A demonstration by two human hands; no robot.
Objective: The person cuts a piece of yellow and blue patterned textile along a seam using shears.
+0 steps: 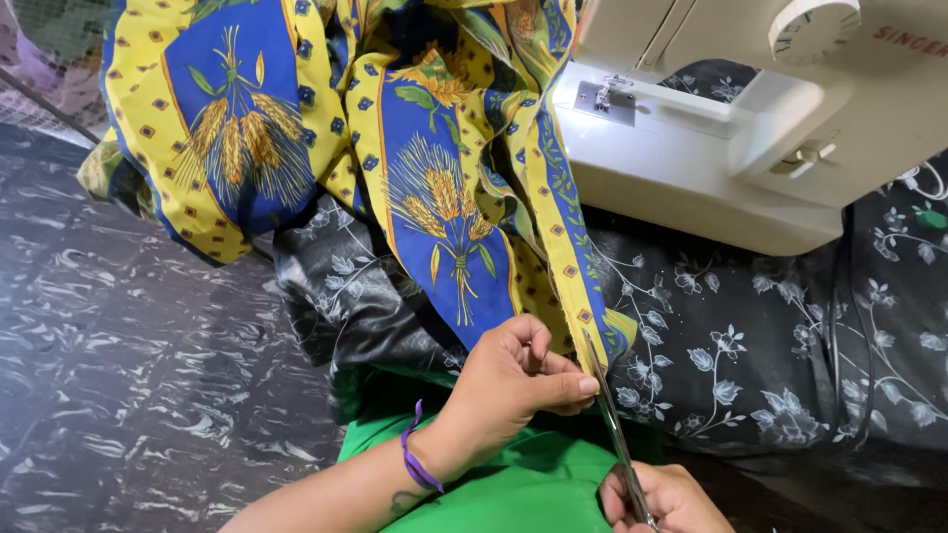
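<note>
Left hand (pixel 518 380) pinches the yellow-blue cloth (pixel 434 188); right hand (pixel 664 498), half cropped, grips scissors (pixel 610 419)

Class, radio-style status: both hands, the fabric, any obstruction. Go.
Left hand pinching yellow-blue fabric edge. Right hand gripping scissors, blades at fabric. Sewing machine beside, clear.

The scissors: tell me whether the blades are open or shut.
Shut, or nearly: the scissors show as one thin line running from the right hand to the yellow-and-blue fabric edge pinched by the left hand.
</note>
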